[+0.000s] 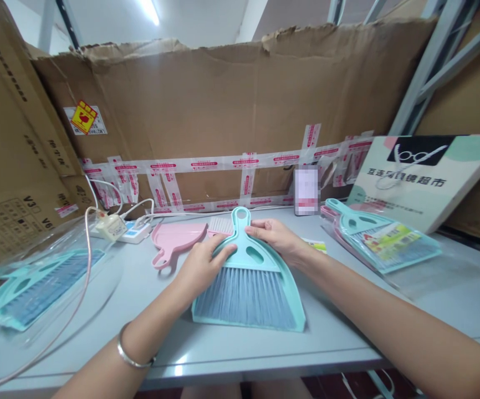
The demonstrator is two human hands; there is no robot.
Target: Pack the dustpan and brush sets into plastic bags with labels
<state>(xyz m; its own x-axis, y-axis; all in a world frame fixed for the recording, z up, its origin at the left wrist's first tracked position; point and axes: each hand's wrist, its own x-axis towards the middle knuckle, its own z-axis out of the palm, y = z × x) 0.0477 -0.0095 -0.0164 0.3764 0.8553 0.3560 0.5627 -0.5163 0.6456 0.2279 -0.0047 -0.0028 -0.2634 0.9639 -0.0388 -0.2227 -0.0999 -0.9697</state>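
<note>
We had the blue dustpan (295,296) and its brush (246,285) nested together, centred before us over the table (340,338), with the bristles (244,305) facing our side. Our left hand (202,257) gripped the left shoulder, thumb laid across the front; our right hand (274,235) held the right edge beside the neck, though we could not tell how its hidden fingers sat. We judged the set light and fairly stiff, its smooth plastic slightly slippery, the bristles soft and bendable. The shoulders and looped handle (240,226) seemed the surest holds.
</note>
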